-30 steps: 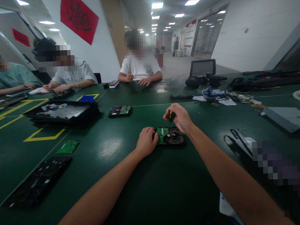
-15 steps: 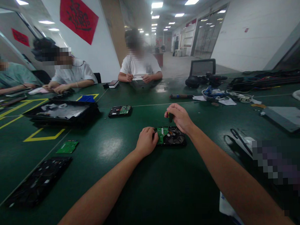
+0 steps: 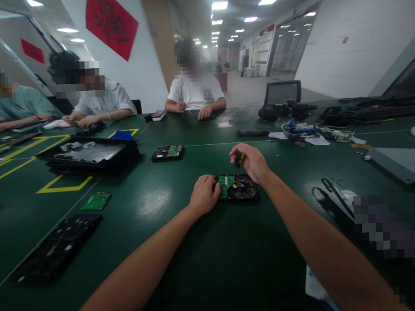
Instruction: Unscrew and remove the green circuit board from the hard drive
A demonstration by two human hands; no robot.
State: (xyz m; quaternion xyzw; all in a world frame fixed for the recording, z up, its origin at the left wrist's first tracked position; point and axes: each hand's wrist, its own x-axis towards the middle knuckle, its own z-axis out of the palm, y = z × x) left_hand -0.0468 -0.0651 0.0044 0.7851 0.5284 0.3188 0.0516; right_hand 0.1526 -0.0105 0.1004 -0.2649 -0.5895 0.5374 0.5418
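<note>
A black hard drive [image 3: 245,190] with a green circuit board [image 3: 226,186] on its left part lies on the dark green table [image 3: 212,256]. My left hand [image 3: 205,194] grips the drive's left end with curled fingers. Over the drive, my right hand [image 3: 251,160] is closed round a screwdriver [image 3: 239,158] with a dark green and yellow handle. The screwdriver points down, with its thin shaft over the board's right edge; whether the tip touches is too small to tell.
Left are a black tray [image 3: 87,154], a loose green board [image 3: 96,201] and a large black drive [image 3: 58,247]. Another drive [image 3: 167,152] lies beyond my left hand. Right are a grey metal box [image 3: 400,163] and cables [image 3: 299,127]. A person [image 3: 196,94] sits opposite.
The view has shifted slightly. My right hand has turned a little on the screwdriver, whose handle leans more to the right. The opposite person's hand on the right has lowered to the table.
</note>
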